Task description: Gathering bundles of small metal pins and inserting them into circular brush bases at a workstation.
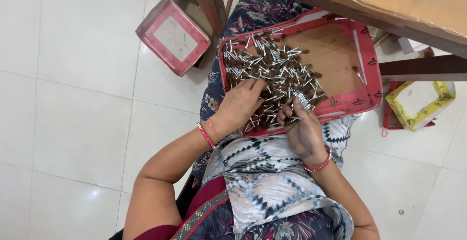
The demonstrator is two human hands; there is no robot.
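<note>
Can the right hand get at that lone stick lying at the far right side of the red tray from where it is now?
Probably yes. The right hand rests at the near edge of the red tray, and bare brown tray floor lies between it and the lone stick. Nothing covers that stick; the wooden table edge passes above farther back.

Red-rimmed empty box (173,36) on white tiles, yellow-edged box (422,104), wooden table (389,1) overhead.

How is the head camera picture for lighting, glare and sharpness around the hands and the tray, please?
Head view: even, soft daylight, with faint glare patches on the white floor tiles; the left hand and right hand are sharp enough, with slight softness at the fingertips; the small silver-and-brown pieces in the red tray glint but stay distinct; the wooden table edge looms large and soft at the top.
</note>
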